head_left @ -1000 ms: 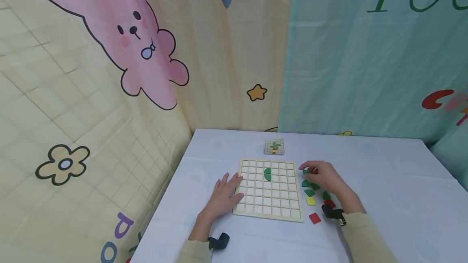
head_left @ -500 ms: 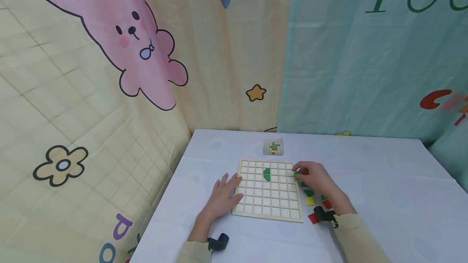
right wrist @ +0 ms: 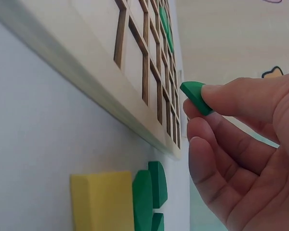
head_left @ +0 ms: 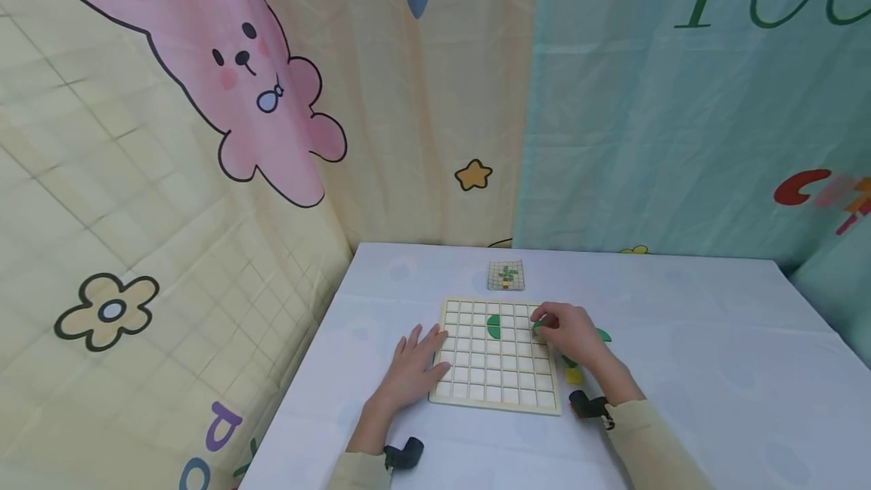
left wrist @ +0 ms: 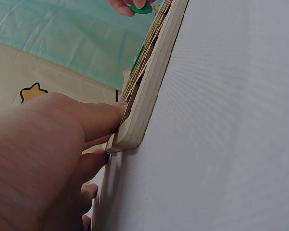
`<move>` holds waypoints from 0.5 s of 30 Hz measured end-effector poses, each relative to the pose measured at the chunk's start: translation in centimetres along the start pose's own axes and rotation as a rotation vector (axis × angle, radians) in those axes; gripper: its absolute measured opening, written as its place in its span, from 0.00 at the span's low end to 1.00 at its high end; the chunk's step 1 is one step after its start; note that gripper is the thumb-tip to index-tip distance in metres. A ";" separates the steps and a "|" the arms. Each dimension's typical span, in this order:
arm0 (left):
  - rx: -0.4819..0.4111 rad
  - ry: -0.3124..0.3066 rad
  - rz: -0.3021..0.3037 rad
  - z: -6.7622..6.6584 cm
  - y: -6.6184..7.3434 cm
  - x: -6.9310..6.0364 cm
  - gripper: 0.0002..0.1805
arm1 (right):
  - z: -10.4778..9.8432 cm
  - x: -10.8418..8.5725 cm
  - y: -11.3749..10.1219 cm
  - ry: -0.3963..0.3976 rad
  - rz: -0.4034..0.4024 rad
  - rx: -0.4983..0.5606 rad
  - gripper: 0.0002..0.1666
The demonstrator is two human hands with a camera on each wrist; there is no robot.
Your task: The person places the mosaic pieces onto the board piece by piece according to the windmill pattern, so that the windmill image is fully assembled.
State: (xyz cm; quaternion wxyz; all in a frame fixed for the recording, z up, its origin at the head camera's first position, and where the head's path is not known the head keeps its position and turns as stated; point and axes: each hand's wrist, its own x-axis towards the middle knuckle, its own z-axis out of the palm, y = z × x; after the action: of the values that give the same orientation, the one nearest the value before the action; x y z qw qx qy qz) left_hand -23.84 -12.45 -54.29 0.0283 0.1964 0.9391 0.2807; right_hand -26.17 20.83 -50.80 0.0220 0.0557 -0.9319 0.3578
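Observation:
The grid board (head_left: 493, 397) lies on the table with two green pieces (head_left: 494, 327) in cells of its upper part. My left hand (head_left: 411, 370) rests on the board's left edge with its fingers spread; in the left wrist view its fingers touch the frame (left wrist: 147, 103). My right hand (head_left: 573, 335) is over the board's right side and pinches a green piece (right wrist: 196, 97) between thumb and fingertips. Below that hand, right of the board, lie a yellow piece (right wrist: 103, 199) and several green pieces (right wrist: 143, 199).
A small patterned card (head_left: 506, 276) lies behind the board. Another green piece (head_left: 603, 335) shows beyond my right wrist. Printed curtains (head_left: 442, 97) hang behind the white table (head_left: 714, 369).
My right hand has picked up a green piece from the right of the board and moved left with it, over the board's right side. My left hand stays on the edge.

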 end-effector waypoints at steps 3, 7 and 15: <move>0.006 -0.001 -0.001 0.1 -0.1 0.0 0.33 | 0.4 0.0 -0.3 0.012 0.008 0.010 0.08; 0.009 -0.004 0.004 0.0 -0.1 -0.1 0.33 | 0.8 0.0 -0.6 0.024 0.013 0.012 0.08; -0.005 -0.003 0.007 -0.2 0.1 -0.2 0.33 | 1.5 0.0 -1.2 0.035 -0.004 0.050 0.06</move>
State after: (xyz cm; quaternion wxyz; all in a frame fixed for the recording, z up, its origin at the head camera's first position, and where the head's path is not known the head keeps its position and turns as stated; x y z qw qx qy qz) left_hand -23.62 -12.54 -54.08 0.0291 0.2001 0.9376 0.2830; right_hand -26.02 18.94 -51.16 0.0374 0.0517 -0.9221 0.3817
